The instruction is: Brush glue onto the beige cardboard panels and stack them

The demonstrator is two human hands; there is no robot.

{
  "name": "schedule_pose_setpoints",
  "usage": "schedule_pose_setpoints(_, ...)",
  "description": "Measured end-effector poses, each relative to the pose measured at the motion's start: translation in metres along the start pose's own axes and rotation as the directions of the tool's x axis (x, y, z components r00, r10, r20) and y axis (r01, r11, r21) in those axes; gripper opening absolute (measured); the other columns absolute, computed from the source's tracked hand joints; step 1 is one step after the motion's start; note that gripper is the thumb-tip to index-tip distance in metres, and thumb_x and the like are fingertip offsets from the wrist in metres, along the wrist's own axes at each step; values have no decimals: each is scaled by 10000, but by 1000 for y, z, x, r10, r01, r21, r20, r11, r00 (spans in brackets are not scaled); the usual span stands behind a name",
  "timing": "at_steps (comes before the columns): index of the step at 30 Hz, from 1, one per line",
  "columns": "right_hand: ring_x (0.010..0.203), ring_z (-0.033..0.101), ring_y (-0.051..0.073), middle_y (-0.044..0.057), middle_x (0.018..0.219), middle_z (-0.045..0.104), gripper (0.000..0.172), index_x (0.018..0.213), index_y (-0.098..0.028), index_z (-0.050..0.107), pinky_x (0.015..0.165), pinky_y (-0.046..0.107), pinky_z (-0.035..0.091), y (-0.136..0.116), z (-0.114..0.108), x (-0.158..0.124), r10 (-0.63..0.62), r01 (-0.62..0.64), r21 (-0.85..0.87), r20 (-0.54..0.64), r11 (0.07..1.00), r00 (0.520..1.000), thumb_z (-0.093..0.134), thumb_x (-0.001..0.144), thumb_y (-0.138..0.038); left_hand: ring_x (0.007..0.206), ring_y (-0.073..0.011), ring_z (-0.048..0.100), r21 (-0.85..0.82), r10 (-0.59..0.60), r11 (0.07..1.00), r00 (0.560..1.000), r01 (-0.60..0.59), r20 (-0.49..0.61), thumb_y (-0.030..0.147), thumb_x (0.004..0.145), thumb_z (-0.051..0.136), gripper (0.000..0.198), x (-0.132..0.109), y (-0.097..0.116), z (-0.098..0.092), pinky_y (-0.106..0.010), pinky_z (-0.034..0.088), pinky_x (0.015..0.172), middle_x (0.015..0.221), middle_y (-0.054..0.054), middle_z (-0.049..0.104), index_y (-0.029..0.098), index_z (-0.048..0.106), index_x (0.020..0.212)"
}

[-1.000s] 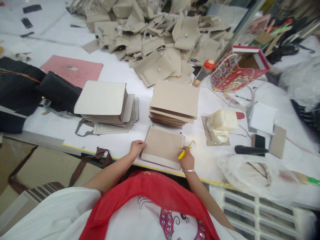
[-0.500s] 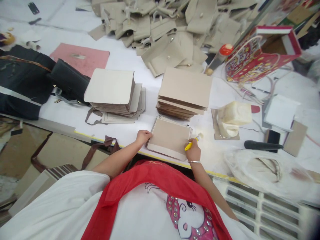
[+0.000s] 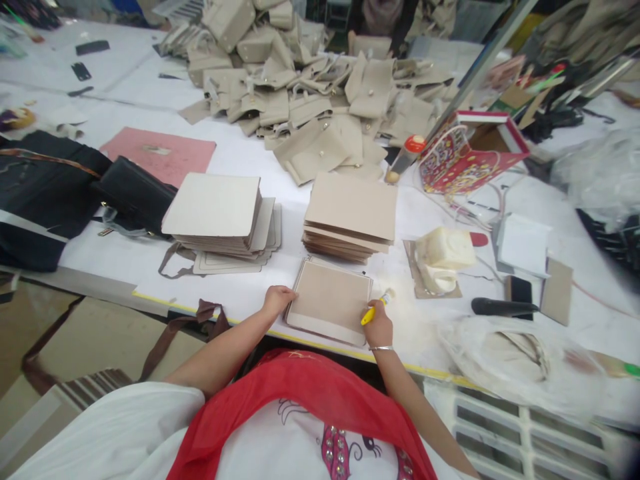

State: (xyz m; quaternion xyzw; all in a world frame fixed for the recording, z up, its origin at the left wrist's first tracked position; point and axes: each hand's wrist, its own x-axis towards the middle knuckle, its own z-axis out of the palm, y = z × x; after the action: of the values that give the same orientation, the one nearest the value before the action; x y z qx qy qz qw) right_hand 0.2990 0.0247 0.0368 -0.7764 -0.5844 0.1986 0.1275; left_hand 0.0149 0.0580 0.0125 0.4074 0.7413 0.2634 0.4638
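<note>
The left hand (image 3: 279, 300) rests with its fingers together against the left edge of a beige rectangular bag panel (image 3: 329, 300), which lies on the white desk (image 3: 240, 287) just in front of a stack of tan panels (image 3: 350, 213). Beside the panel's right edge, the right hand (image 3: 379, 326) has its fingers clamped on a yellow-handled brush (image 3: 370, 315).

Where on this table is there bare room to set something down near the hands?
White table cover shows between the right hand, holding a yellow-handled tool, and the plastic bag, below the cream plastic jug. Another patch lies left of the left hand, below the stacked beige panels. The heap of beige bag flaps crowds the far side.
</note>
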Motion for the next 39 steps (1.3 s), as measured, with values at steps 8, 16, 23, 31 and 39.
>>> schedule_pose_setpoints(8,516,442,110,-15,601,509,219,1004,-177,475,513,211,262,-2,-4,-2,8,-7,-29,37,1000,999,436,800,-246,613,-159,582,90,7,996,1000,-9,30,351,578,641,190,-2,4,-2,-237,399,566,593,-8,644,165,663,610)
schedule_pose_setpoints(16,620,565,160,35,713,597,269,1062,-174,412,532,233,315,-16,-15,4,71,-25,-280,158,960,985,460,799,-208,650,-157,580,333,89,936,991,-116,97,343,651,590,173,-2,15,-3,-236,384,588,634,-10,636,174,623,625)
schedule_pose_setpoints(23,737,597,190,81,846,614,414,1068,-179,439,593,244,369,-6,-63,10,61,-29,-291,100,956,993,512,792,-479,826,-197,564,611,364,720,928,-330,73,345,707,574,265,-10,25,-11,-285,420,718,881,-61,605,170,586,906)
schedule_pose_setpoints(31,435,499,87,-12,595,554,553,1050,-142,524,480,209,416,75,-135,16,404,-218,487,-318,846,858,231,854,-568,1152,-268,428,507,722,294,536,-810,437,338,821,462,356,-50,45,49,-419,306,972,1242,-103,511,218,546,1145)
schedule_pose_setpoints(39,430,512,88,32,573,584,368,858,-106,548,435,201,431,128,-147,104,499,-316,470,-339,824,798,341,854,-410,1274,-272,313,485,682,205,480,-850,551,454,780,517,498,-42,28,91,-504,79,1076,1369,-68,407,277,484,1244)
